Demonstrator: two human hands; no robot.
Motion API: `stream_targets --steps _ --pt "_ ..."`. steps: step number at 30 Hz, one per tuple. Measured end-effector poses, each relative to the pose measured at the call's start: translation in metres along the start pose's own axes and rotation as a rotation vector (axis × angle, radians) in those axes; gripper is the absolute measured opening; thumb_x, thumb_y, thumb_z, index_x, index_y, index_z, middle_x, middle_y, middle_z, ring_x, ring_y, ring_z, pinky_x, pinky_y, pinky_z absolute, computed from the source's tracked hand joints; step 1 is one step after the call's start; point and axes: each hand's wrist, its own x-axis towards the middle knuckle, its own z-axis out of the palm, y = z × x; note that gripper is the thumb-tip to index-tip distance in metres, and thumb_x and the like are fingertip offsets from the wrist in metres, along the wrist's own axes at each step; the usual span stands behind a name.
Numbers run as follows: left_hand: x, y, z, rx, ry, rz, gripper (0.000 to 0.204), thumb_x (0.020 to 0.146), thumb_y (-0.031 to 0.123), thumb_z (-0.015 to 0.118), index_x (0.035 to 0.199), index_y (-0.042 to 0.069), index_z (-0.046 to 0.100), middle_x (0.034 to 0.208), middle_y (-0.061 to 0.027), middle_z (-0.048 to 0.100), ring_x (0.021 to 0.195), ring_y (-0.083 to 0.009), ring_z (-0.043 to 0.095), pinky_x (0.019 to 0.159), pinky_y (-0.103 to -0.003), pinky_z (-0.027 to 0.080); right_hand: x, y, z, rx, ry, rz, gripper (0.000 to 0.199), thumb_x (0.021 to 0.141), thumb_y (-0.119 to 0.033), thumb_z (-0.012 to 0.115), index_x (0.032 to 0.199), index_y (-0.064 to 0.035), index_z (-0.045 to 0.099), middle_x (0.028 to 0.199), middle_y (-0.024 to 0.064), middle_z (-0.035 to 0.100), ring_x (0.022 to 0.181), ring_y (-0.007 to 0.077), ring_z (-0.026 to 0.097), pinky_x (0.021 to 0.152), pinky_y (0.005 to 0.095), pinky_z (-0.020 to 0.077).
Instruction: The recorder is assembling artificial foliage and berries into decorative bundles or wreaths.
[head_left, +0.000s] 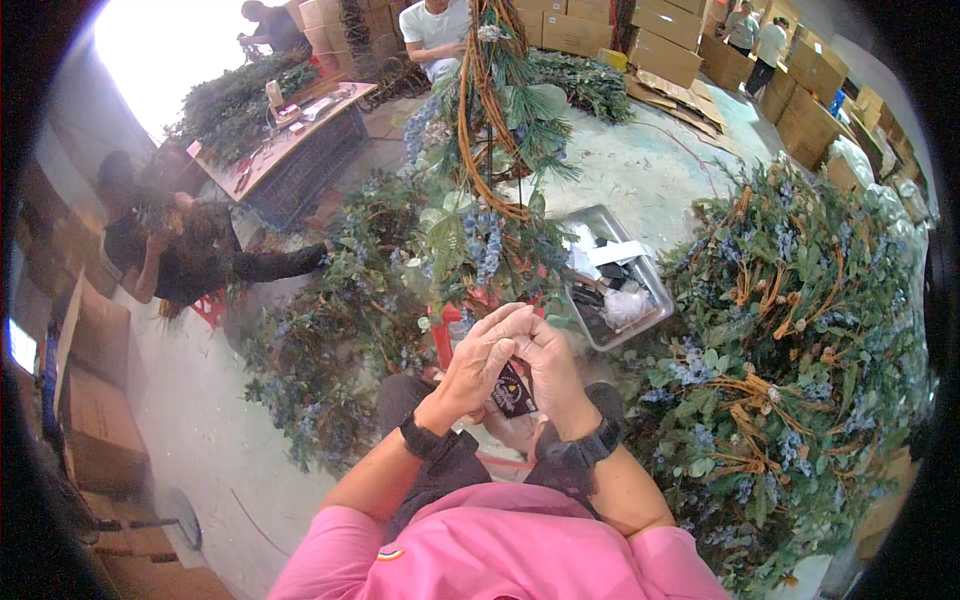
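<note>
A seated person in a pink shirt brings both hands together over the lap, with a small dark tag (512,392) as the centre of the work. The left hand (480,362) curls its fingers inward above the tag, fingertips pressed to those of the right hand (550,372), which closes round the tag's right edge; between them the two hands pinch something too small to make out, while the tag itself hangs just below the joined fingertips. Each wrist carries a dark band. Directly beyond the tag, past the knees, stands a tall arrangement (490,150) of bent orange-brown twigs, green leaves and blue flower sprays. Beyond and to the right of the tag sits a grey tray (640,265) holding white and dark scraps. Well to the right of the tag, a large heap of finished wreaths (790,350) in the same greenery and twig fills the floor. To the left of the tag more foliage (320,340) lies spread out, and farther left a person in dark clothes (180,255) sits low beside cardboard boxes (95,400). Far beyond the tag a workbench (290,140) stands against a bright doorway, with other workers and stacked cartons (660,40) behind.
</note>
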Motion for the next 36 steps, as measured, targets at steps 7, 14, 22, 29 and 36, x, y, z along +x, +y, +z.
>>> stream_targets --steps 7,14,22,29,36 --pt "0.007 0.004 -0.012 -0.014 -0.048 0.005 0.053 0.093 0.042 0.036 0.124 0.001 0.047 0.134 -0.0152 0.037 0.121 -0.0272 0.039 0.099 -0.036 0.031 0.006 0.005 0.002 0.014 -0.082 0.005 0.015 0.087 -0.009 0.053 0.099 -0.0032 0.057 0.094 0.0005 0.057 0.085 0.0075 0.053 0.075 0.0227 0.0436" --pt "0.004 0.002 -0.018 -0.608 -0.178 -0.223 0.043 0.096 0.029 0.032 0.126 0.002 0.044 0.120 -0.0085 0.053 0.127 -0.0220 0.028 0.090 -0.033 0.045 -0.006 0.013 -0.006 0.350 -0.226 0.199 0.027 0.083 -0.019 0.061 0.104 -0.0025 0.057 0.092 0.0040 0.059 0.080 0.0115 0.059 0.063 0.0255 0.0498" --pt "0.002 0.012 -0.024 -0.177 -0.299 -0.137 0.045 0.093 0.034 0.038 0.124 0.004 0.049 0.135 -0.0145 0.032 0.115 -0.0260 0.044 0.095 -0.038 0.037 -0.005 -0.006 0.005 0.149 -0.037 0.295 0.019 0.089 -0.019 0.052 0.099 -0.0030 0.057 0.083 0.0011 0.058 0.068 0.0065 0.057 0.057 0.0212 0.0485" --pt "-0.004 0.000 -0.027 -0.276 -0.201 -0.299 0.047 0.091 0.039 0.044 0.119 0.002 0.054 0.135 -0.0135 0.035 0.113 -0.0236 0.046 0.090 -0.034 0.041 0.002 0.004 -0.010 0.119 -0.218 0.385 0.019 0.089 -0.022 0.054 0.098 -0.0052 0.055 0.066 0.0001 0.054 0.043 0.0024 0.044 0.035 0.0143 0.0309" --pt "0.005 0.002 -0.023 -0.248 -0.197 -0.214 0.045 0.091 0.037 0.043 0.119 0.004 0.054 0.130 -0.0120 0.041 0.113 -0.0226 0.046 0.090 -0.034 0.040 -0.003 -0.002 -0.014 0.207 -0.231 0.345 0.018 0.089 -0.020 0.052 0.095 -0.0026 0.055 0.066 0.0010 0.055 0.044 0.0027 0.044 0.036 0.0144 0.0309"
